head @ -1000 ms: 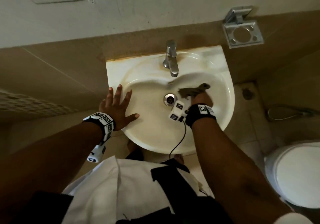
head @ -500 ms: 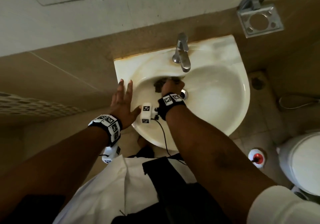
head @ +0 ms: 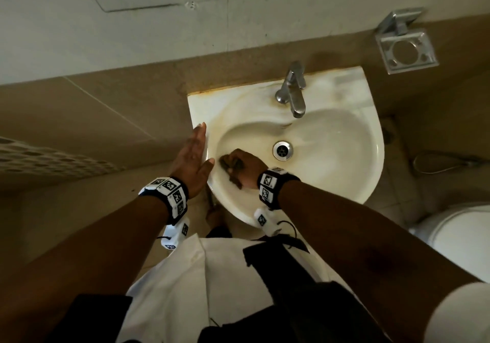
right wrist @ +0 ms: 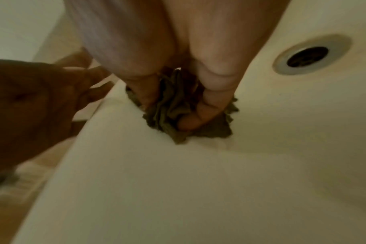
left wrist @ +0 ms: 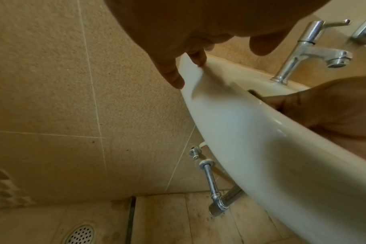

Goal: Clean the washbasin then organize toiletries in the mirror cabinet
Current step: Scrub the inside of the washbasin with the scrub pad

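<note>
The white washbasin [head: 352, 136] hangs on the tiled wall, yellow stains along its back rim. My right hand [head: 242, 166] is low in the bowl's left side, fingers curled round a crumpled dark green cloth [right wrist: 173, 109] and pressing it on the inner wall [right wrist: 178, 181]. The cloth [head: 224, 162] barely shows under the knuckles in the head view. My left hand [head: 195, 154] lies flat with straight fingers on the basin's left rim [left wrist: 198, 85], fingertips [left wrist: 175, 79] on its edge. The drain [head: 282, 150] sits right of the cloth.
A chrome tap [head: 293, 93] stands at the basin's back. A metal holder [head: 405, 48] is fixed to the wall at upper right. A toilet [head: 461, 239] stands at right. Pipes [left wrist: 211, 180] run under the basin, and a floor drain [left wrist: 80, 234] lies below left.
My right hand has swept the cloth from the bowl's right side, past the drain, down to its lower left wall. The left hand has slid outward onto the rim's edge.
</note>
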### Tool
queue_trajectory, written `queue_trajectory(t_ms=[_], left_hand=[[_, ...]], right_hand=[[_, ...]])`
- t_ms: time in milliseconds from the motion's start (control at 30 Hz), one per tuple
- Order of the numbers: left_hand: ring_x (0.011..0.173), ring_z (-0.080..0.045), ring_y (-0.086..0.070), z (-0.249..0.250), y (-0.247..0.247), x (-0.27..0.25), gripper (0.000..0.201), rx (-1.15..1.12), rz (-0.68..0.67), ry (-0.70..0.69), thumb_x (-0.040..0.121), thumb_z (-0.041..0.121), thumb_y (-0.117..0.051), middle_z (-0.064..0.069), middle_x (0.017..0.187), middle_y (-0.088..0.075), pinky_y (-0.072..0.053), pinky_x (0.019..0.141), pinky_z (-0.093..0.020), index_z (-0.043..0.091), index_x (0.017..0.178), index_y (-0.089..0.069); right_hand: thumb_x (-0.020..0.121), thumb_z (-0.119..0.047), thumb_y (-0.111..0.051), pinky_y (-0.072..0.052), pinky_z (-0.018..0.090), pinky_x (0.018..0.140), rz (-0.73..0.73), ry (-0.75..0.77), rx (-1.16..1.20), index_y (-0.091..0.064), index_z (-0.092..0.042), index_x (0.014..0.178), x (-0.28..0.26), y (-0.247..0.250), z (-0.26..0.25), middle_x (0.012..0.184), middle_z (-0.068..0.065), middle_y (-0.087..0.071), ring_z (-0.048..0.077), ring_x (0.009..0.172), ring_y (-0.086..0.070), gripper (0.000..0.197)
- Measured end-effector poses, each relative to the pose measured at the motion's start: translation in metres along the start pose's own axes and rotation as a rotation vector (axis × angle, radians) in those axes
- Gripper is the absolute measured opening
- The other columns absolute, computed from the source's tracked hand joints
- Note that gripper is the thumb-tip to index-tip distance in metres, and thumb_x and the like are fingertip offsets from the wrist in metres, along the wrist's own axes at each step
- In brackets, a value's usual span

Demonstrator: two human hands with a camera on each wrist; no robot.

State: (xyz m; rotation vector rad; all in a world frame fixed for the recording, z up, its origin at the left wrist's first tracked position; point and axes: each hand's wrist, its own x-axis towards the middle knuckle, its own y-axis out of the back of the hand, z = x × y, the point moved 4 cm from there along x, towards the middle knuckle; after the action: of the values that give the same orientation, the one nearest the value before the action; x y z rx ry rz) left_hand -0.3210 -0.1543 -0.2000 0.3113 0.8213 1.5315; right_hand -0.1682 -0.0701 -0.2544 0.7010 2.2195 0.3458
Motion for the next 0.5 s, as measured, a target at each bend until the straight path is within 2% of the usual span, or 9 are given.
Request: queue_trajectory(t_ms=[100, 133, 167, 233, 267, 333, 400, 433, 500], left_hand=[[0.153, -0.008, 0.0, -0.003, 0.001, 0.002, 0.082, -0.045, -0.011, 0.004, 0.103, 0.016, -0.052, 0.001, 0.171, 0.003, -0.005, 0.123, -0.028, 0.02, 0.163, 0.005], [0.155, -0.012, -0.003, -0.004, 0.002, 0.003, 0.083, -0.062, -0.015, 0.003, 0.103, 0.015, -0.052, 0.0, 0.171, 0.001, -0.007, 0.124, -0.031, 0.021, 0.163, 0.005], [0.156, -0.015, -0.006, -0.007, 0.004, 0.003, 0.083, -0.077, -0.014, 0.004, 0.102, 0.017, -0.051, 0.0, 0.171, -0.001, -0.008, 0.125, -0.033, 0.021, 0.163, 0.005], [0.156, -0.017, -0.01, -0.009, 0.005, 0.003, 0.083, -0.111, 0.006, -0.007, 0.1, 0.022, -0.049, -0.002, 0.171, -0.006, -0.011, 0.127, -0.036, 0.021, 0.163, 0.004], [0.155, -0.016, -0.011, -0.008, 0.006, 0.004, 0.083, -0.129, 0.019, -0.008, 0.098, 0.022, -0.048, -0.003, 0.171, -0.007, -0.011, 0.127, -0.035, 0.02, 0.163, 0.003], [0.152, -0.01, -0.01, -0.007, 0.008, 0.004, 0.082, -0.157, 0.035, 0.023, 0.1, 0.017, -0.049, -0.001, 0.171, -0.008, -0.01, 0.126, -0.031, 0.021, 0.163, 0.002], [0.148, -0.005, -0.01, -0.003, 0.007, 0.002, 0.079, -0.154, 0.05, 0.025, 0.102, 0.026, -0.048, 0.0, 0.171, -0.008, -0.009, 0.124, -0.03, 0.023, 0.163, 0.002], [0.148, -0.006, -0.011, -0.005, 0.005, 0.002, 0.078, -0.153, 0.052, 0.026, 0.102, 0.037, -0.044, 0.0, 0.171, -0.009, -0.011, 0.124, -0.032, 0.024, 0.163, 0.002], [0.151, -0.012, -0.018, -0.005, 0.005, 0.002, 0.079, -0.2, 0.041, 0.041, 0.098, 0.06, -0.035, 0.001, 0.17, -0.015, -0.016, 0.125, -0.037, 0.033, 0.162, 0.003]], right_hand=[[0.095, -0.029, -0.058, -0.047, 0.03, 0.046, 0.248, -0.216, 0.533, -0.056, -0.021, 0.102, 0.01, 0.008, -0.02, 0.08, 0.018, -0.067, 0.025, 0.049, -0.058, 0.011], [0.096, -0.026, -0.056, -0.044, 0.029, 0.042, 0.302, -0.26, 0.684, -0.057, -0.02, 0.104, 0.01, 0.007, -0.03, 0.076, 0.018, -0.065, 0.025, 0.047, -0.057, 0.01], [0.096, -0.022, -0.055, -0.042, 0.027, 0.041, 0.332, -0.278, 0.722, -0.057, -0.021, 0.105, 0.01, 0.002, -0.038, 0.076, 0.016, -0.064, 0.024, 0.048, -0.056, 0.009], [0.093, -0.018, -0.057, -0.045, 0.028, 0.047, 0.348, -0.17, 0.557, -0.059, -0.019, 0.104, 0.0, -0.005, -0.047, 0.08, 0.012, -0.066, 0.024, 0.058, -0.059, 0.011], [0.091, -0.017, -0.059, -0.049, 0.029, 0.057, 0.307, -0.055, 0.392, -0.061, -0.018, 0.101, -0.01, -0.006, -0.05, 0.085, 0.01, -0.068, 0.024, 0.066, -0.062, 0.011], [0.086, -0.02, -0.063, -0.049, 0.03, 0.077, 0.122, 0.158, 0.04, -0.064, -0.017, 0.096, -0.03, -0.009, -0.051, 0.095, 0.007, -0.069, 0.026, 0.085, -0.064, 0.01], [0.086, -0.02, -0.067, -0.048, 0.03, 0.083, -0.089, 0.229, -0.193, -0.067, -0.016, 0.097, -0.041, -0.003, -0.049, 0.098, 0.007, -0.068, 0.027, 0.091, -0.063, 0.012], [0.086, -0.021, -0.067, -0.048, 0.03, 0.083, -0.105, 0.244, -0.225, -0.068, -0.015, 0.098, -0.039, 0.006, -0.053, 0.097, 0.006, -0.068, 0.026, 0.091, -0.063, 0.013], [0.088, -0.025, -0.065, -0.047, 0.029, 0.082, 0.105, 0.256, -0.172, -0.067, -0.016, 0.1, -0.023, 0.036, -0.069, 0.098, 0.005, -0.069, 0.026, 0.092, -0.064, 0.015]])
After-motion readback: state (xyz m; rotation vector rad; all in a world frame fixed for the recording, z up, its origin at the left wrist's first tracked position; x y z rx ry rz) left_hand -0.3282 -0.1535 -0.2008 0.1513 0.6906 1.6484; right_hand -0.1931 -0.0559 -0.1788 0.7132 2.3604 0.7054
